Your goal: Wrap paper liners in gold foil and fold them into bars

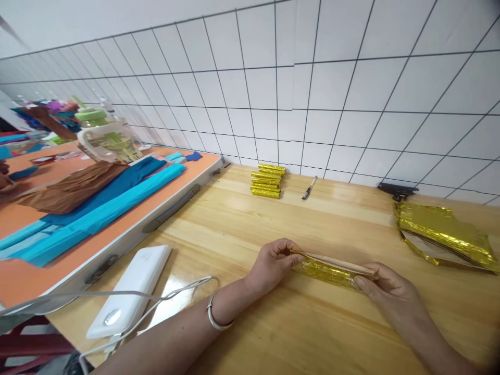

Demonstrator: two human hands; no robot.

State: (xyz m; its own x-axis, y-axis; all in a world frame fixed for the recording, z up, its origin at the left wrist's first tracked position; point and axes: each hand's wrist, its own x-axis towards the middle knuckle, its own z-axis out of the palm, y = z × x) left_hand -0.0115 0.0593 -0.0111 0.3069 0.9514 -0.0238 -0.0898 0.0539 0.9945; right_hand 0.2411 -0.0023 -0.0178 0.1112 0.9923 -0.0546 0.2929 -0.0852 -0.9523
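A strip of gold foil paper (pixel 328 273), folded lengthwise with a pale brown inner side showing along its top edge, is stretched between my two hands just over the wooden table. My left hand (pixel 275 263), with a bangle at the wrist, pinches its left end between thumb and fingers. At the opposite end, my right hand (pixel 390 291) grips the strip, thumb in front and fingers behind. Several narrow folded gold strips (pixel 266 181) lie stacked near the wall. Off to the right rests a pile of larger gold foil sheets (pixel 445 232), brown on the underside.
A pen (pixel 310 188) and a black clip (pixel 397 190) lie by the tiled wall. On the left, a white power bank (pixel 130 291) with a cable (pixel 172 296) sits near an orange table (pixel 203 169) bearing blue and brown material (pixel 78 187) and a plastic basket (pixel 111 141).
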